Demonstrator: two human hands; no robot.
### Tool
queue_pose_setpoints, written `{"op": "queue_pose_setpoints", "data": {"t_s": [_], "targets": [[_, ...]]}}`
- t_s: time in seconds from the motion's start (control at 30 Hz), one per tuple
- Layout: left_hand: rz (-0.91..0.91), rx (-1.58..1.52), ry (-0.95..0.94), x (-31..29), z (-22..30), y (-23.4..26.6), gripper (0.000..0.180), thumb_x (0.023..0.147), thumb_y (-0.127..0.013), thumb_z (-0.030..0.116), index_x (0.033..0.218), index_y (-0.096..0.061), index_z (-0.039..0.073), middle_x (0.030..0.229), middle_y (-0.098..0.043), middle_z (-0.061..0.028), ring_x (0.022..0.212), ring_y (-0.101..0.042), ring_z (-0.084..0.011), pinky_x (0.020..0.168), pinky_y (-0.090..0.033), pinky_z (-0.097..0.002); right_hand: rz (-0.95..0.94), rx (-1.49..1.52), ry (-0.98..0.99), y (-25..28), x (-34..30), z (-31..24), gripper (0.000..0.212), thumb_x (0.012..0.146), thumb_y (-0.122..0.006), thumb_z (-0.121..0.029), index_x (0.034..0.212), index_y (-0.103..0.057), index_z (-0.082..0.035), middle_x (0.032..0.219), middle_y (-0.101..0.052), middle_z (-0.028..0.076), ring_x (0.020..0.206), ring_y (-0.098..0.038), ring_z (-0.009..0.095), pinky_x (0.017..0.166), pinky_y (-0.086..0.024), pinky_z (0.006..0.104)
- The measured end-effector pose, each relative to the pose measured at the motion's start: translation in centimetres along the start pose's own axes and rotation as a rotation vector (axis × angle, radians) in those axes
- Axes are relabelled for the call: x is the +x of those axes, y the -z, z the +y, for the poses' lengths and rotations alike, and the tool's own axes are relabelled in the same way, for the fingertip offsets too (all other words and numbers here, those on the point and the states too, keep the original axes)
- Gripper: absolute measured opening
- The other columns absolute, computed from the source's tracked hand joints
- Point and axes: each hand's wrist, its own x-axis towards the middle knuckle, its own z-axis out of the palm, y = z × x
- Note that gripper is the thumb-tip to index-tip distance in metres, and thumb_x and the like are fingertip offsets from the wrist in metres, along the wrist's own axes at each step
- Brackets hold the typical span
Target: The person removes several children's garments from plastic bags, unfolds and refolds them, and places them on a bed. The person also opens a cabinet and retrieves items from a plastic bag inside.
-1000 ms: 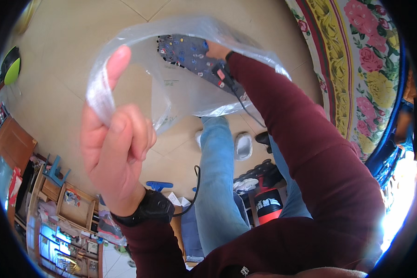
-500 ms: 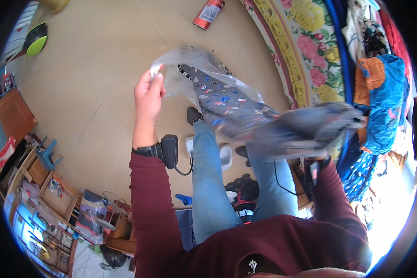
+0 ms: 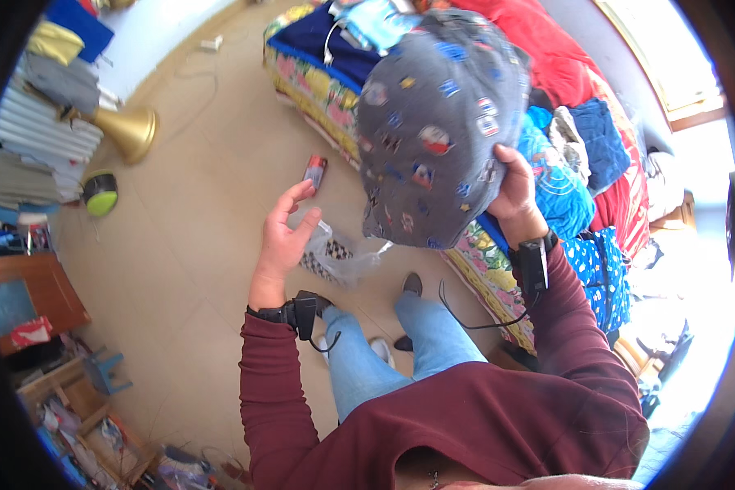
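Observation:
My right hand (image 3: 516, 194) grips the lower right edge of a dark grey cloth bundle (image 3: 433, 143), printed with small blue, red and white motifs. It is held up above the bed's edge, its fingers partly hidden behind it. What kind of cloth item it is, I cannot tell. My left hand (image 3: 284, 238) is raised to the left of the bundle, thumb and fingers apart. Just beyond its thumb is a clear plastic bag (image 3: 358, 263) with a black-and-white checked piece (image 3: 328, 260) in or under it. Whether the hand touches the bag is unclear.
A red can (image 3: 315, 173) stands or lies on the tiled floor (image 3: 196, 204). To the right is a bed with a floral-edged mattress (image 3: 318, 106), a red cover (image 3: 547, 49) and heaped clothes (image 3: 600, 143). A gold cone-shaped object (image 3: 131, 135) and a blue stool (image 3: 106, 369) are at left.
The grey cloth has swung up from the lower right and is now bunched in my right hand. My left hand's fingers have parted, and the plastic bag appears lower and smaller. The view has turned toward the bed.

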Motion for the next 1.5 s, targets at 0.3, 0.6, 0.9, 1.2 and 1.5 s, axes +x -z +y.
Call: {"op": "queue_pose_setpoints", "data": {"t_s": [0.3,0.6,0.9,1.2,1.5], "targets": [[-0.292,-0.33,-0.006,3.2,15.7,-10.0,0.041,0.077,-0.065,0.01,0.114,-0.051,0.0,0.104,-0.058,-0.0035,0.096,-0.052,-0.0146,0.083,-0.041,-0.0288,-0.189,-0.542,0.181,-6.3,-6.4,-7.7,0.036,0.085,-0.053,-0.012,0.117,-0.045,0.001,0.105,-0.059,0.011,0.09,-0.06,0.018,0.079,-0.049,0.031],[0.115,0.473,-0.598,2.1,17.4,-21.3,0.03,0.077,-0.057,0.01,0.105,-0.053,0.001,0.111,-0.052,-0.0216,0.088,-0.055,-0.037,0.072,-0.045,-0.0391,-0.02,-1.14,0.292,-5.5,-11.5,-10.1,0.083,0.072,-0.071,-0.032,0.133,-0.025,-0.001,0.124,-0.041,0.02,0.108,-0.048,0.022,0.086,-0.042,0.0342],[-0.2,0.031,-0.551,-0.5,19.3,-22.5,0.085,0.069,-0.071,0.021,0.132,-0.02,-0.003,0.126,-0.035,-0.0161,0.115,-0.037,-0.0249,0.095,-0.032,-0.0369,0.095,-0.228,0.284,-5.5,-14.1,-8.2,0.024,0.086,-0.053,-0.015,0.106,-0.054,-0.004,0.095,-0.059,0.004,0.084,-0.056,0.013,0.074,-0.047,0.0287],[-0.092,-0.802,0.166,2.5,18.7,-17.0,0.042,0.087,-0.053,0.02,0.122,-0.041,0.001,0.116,-0.05,-0.0092,0.101,-0.052,-0.0222,0.09,-0.041,-0.036,0.417,-0.47,0.329,-5.6,-17.5,-8.9,0.025,0.085,-0.056,-0.02,0.103,-0.056,-0.003,0.094,-0.061,0.008,0.074,-0.06,0.016,0.057,-0.05,0.0313],[-0.457,-0.816,0.139,0.3,18.3,-14.8,0.048,0.085,-0.054,0.029,0.123,-0.04,0.002,0.119,-0.049,-0.0109,0.107,-0.05,-0.0255,0.09,-0.042,-0.0399,0.324,-0.47,0.58,-0.3,-25.1,-10.6,0.028,0.083,-0.058,-0.012,0.108,-0.055,-0.001,0.1,-0.06,0.006,0.085,-0.058,0.015,0.077,-0.048,0.029]]}}
